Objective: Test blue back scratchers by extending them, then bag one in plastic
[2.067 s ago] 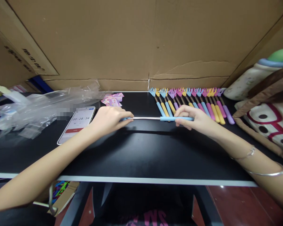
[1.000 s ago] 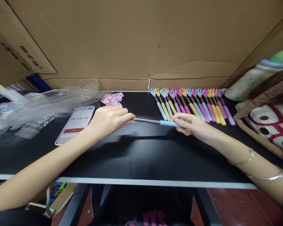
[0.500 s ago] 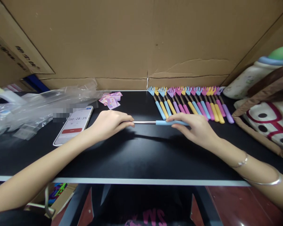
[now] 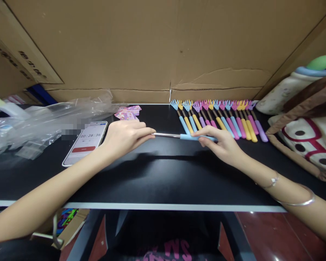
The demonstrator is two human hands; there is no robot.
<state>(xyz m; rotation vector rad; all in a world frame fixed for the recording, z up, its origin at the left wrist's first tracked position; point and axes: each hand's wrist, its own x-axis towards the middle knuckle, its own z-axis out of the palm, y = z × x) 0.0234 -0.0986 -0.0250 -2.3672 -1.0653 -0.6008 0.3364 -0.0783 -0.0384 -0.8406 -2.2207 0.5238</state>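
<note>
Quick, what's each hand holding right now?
Left hand: closed on the rod end of a blue back scratcher.
Right hand: closed on that back scratcher's blue handle.

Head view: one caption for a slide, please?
Left hand and right hand hold a blue-handled telescopic back scratcher over a black table.

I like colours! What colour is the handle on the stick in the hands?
Light blue, seen in the head view: the handle of the stick, under the right hand.

A black table [image 4: 163, 177] carries a phone [image 4: 85, 143], plastic bags [image 4: 43, 121], cards [image 4: 127, 113] and scratchers [image 4: 220, 121].
</note>
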